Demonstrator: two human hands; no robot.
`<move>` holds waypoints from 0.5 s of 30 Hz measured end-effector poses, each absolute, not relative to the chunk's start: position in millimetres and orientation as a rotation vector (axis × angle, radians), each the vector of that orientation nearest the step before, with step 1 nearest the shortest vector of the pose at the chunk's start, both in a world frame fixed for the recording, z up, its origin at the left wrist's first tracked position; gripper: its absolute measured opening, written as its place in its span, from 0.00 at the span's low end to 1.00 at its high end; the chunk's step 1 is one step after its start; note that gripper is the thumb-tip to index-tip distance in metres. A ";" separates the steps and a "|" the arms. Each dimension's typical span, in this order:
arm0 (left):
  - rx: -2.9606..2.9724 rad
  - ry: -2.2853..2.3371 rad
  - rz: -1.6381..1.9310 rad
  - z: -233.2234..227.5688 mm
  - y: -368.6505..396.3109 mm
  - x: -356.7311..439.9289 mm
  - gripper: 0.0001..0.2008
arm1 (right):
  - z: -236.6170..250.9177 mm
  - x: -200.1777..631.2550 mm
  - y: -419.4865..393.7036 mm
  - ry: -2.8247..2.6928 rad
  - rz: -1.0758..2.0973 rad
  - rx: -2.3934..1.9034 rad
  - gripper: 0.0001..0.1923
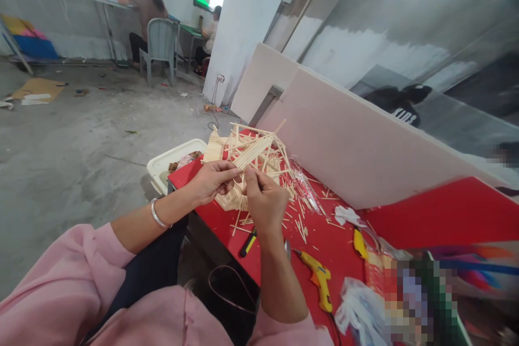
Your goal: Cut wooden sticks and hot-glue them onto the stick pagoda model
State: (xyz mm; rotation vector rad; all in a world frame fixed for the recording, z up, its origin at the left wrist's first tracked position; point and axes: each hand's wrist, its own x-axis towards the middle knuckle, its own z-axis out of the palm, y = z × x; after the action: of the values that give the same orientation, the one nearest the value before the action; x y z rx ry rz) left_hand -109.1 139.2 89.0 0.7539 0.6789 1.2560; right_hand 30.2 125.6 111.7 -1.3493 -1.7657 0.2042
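Observation:
My left hand (214, 179) pinches the near end of a flat row of thin wooden sticks (254, 151), which points away from me over the table. Close beside it, my right hand (265, 194) is also closed at the near end of the same sticks, thumb on top. Under and behind both hands lies a loose heap of wooden sticks (279, 161), partly hidden by them. A ribbed piece made of sticks (213, 146) stands at the heap's left edge.
On the red table (279, 257) lie a yellow glue gun (320, 278), a black-and-yellow knife (248, 243) and plastic bags (359, 308). A white board (324, 124) rises behind. A white bin (156, 165) stands left. Two people sit farther back.

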 end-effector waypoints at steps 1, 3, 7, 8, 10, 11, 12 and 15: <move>0.749 0.677 1.264 88.8 139.4 -108.4 0.12 | 111.3 28.4 125.7 -1.760 0.194 -1.379 0.19; 0.736 0.678 1.272 88.6 139.5 -107.2 0.12 | 108.5 25.0 124.3 -1.741 0.216 -1.413 0.21; 0.733 0.682 1.272 87.7 139.7 -106.3 0.13 | 102.2 17.1 120.0 -1.603 0.430 -1.419 0.23; 0.738 0.684 1.271 87.3 139.9 -106.4 0.13 | 102.3 15.3 119.9 -1.581 0.466 -1.430 0.24; 0.749 0.690 1.267 86.6 140.4 -106.6 0.13 | 105.3 13.0 121.6 -1.610 0.478 -1.467 0.24; 0.753 0.689 1.267 86.5 140.7 -106.8 0.14 | 107.8 12.5 123.1 -1.651 0.454 -1.490 0.24; 0.756 0.684 1.268 86.7 141.1 -106.9 0.14 | 110.5 12.4 124.8 -1.696 0.422 -1.515 0.23; 0.760 0.664 1.267 87.6 142.1 -107.3 0.13 | 117.3 12.6 129.5 -1.768 0.357 -1.579 0.23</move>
State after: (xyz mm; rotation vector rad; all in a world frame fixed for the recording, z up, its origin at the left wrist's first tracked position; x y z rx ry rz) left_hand -107.3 142.1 87.6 0.7597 0.6637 1.2668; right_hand 12.6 129.5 117.3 -1.5790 -1.7679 0.3567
